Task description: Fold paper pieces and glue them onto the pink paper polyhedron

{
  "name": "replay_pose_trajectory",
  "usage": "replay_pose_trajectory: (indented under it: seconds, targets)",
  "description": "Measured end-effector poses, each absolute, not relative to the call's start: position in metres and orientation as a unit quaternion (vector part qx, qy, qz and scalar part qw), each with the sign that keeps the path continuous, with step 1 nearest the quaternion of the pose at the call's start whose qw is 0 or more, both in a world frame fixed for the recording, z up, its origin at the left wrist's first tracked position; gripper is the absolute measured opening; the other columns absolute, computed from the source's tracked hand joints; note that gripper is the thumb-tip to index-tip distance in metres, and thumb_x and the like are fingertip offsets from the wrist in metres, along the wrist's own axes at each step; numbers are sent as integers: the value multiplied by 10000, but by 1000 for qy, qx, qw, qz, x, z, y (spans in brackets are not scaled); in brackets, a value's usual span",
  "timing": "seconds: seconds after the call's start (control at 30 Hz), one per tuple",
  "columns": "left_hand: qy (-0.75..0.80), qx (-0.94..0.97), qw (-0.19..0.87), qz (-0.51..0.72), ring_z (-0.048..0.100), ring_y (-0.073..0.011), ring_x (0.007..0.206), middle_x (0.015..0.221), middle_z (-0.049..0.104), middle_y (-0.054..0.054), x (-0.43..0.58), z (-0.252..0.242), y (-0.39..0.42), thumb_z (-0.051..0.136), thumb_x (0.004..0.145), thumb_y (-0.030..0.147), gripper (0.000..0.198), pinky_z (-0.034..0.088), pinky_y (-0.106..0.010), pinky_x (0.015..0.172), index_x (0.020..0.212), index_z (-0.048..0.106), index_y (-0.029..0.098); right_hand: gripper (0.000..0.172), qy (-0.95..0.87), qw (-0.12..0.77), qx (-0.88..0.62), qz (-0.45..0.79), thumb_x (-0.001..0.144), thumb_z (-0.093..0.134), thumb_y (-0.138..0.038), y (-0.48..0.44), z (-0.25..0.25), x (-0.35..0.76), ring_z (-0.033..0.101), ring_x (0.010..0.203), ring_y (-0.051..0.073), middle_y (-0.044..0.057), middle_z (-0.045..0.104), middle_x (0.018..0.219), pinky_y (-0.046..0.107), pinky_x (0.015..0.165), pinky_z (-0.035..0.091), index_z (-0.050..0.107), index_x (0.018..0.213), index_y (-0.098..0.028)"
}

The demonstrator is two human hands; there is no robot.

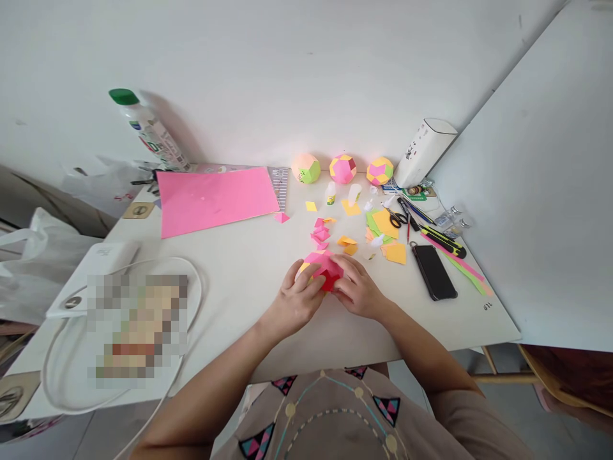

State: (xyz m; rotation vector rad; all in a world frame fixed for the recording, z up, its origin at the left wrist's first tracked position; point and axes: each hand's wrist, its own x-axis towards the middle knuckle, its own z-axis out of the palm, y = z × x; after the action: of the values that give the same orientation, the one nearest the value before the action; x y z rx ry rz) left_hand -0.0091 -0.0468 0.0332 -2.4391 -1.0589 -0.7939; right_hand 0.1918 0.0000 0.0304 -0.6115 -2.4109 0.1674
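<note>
Between my hands, above the near part of the white table, is a many-sided paper ball (329, 280) with pink, red and yellow faces. My left hand (301, 295) grips its left side, fingers curled over the front. On the right side, my right hand (357, 284) has its fingers bent around the edge; its thumb side is partly hidden. Just beyond the ball lie folded pink paper pieces (320, 234) and a folded orange piece (348, 244). Three finished-looking paper balls stand along the wall: a peach and green one (306, 168), a pink one (343, 168) and a yellow one (380, 171).
A pink sheet (218, 199) lies at the back left beside a green-capped bottle (156, 137). Small glue bottles (354, 194), scissors (397, 219), yellow paper (395, 253), a cutter (444, 243) and a black phone (435, 272) are on the right. A white cable (202, 287) loops at left.
</note>
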Motion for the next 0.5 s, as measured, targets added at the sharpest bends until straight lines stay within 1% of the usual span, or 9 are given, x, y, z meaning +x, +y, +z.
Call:
replay_pose_trajectory:
  seconds: [0.1, 0.2, 0.3, 0.4, 0.5]
  targets:
    - [-376, -868, 161, -283, 513, -275, 1165, 1016, 644, -48, -10, 33, -46, 546, 774, 12, 229, 338, -525, 1069, 852, 650, 200, 104, -919, 309, -233, 76, 860, 530, -160, 0, 31, 192, 370, 1324, 300, 147, 376, 1438, 509, 1024, 433, 585, 772, -163]
    - [-382, -868, 138, -284, 472, -290, 1202, 1095, 616, -70, -10, 34, -46, 548, 767, 12, 232, 323, -544, 1072, 859, 648, 200, 91, -917, 308, -235, 90, 848, 543, -155, 0, 31, 191, 328, 1353, 319, 148, 311, 1480, 522, 1054, 396, 594, 772, -155]
    - [-396, -864, 104, -294, 428, -316, 1231, 1184, 559, -97, -12, 38, -47, 555, 783, 42, 198, 336, -569, 1054, 875, 639, 196, 68, -913, 311, -237, 113, 851, 553, -172, 0, 31, 191, 307, 1367, 320, 144, 273, 1500, 532, 1064, 377, 594, 798, -161]
    - [-410, -854, 19, -320, 355, -343, 1287, 1289, 469, -127, -14, 46, -48, 552, 807, 89, 133, 389, -555, 1016, 870, 622, 183, 49, -908, 319, -231, 143, 860, 546, -180, -1, 33, 192, 329, 1356, 301, 152, 308, 1474, 527, 1057, 383, 578, 824, -172]
    - [-424, -835, -67, -344, 304, -341, 1330, 1356, 398, -139, -15, 51, -48, 521, 825, 102, 120, 413, -533, 1004, 875, 603, 174, 23, -904, 327, -223, 164, 862, 540, -176, -1, 34, 192, 362, 1333, 285, 170, 367, 1420, 509, 1039, 403, 562, 872, -177]
